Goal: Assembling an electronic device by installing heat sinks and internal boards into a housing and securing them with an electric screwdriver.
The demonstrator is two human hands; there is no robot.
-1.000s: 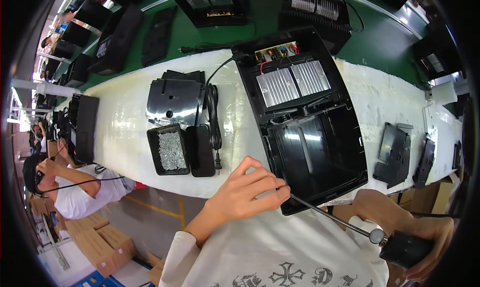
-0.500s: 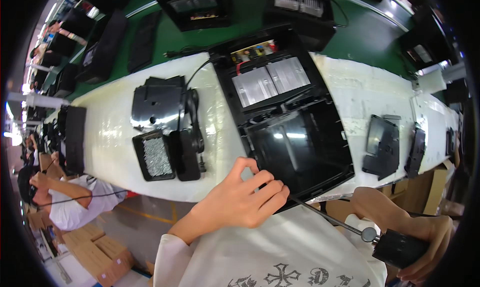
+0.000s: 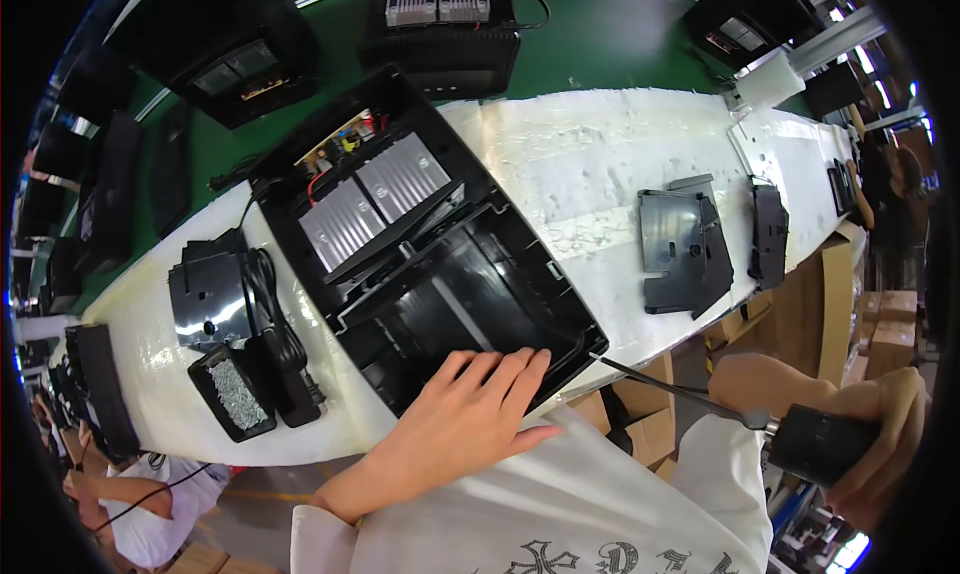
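Head view shows me the left hand (image 3: 465,424), fingers slightly spread, over the black case (image 3: 500,294) at centre, apparently steadying it, while the right hand (image 3: 890,449), lower right, wraps its fingers round a screwdriver (image 3: 815,442).

I'm on a factory floor, an assembly line by the looks: similar black housings (image 3: 440,69) line the green worktop (image 3: 590,49) ahead, small silvery fasteners (image 3: 238,396) fill a black tray (image 3: 206,392), my right hand (image 3: 888,454) grips a long-shafted tool (image 3: 822,444), a white-shirted co-worker (image 3: 150,524) is off to my left, cardboard boxes (image 3: 892,324) are stacked to my right!
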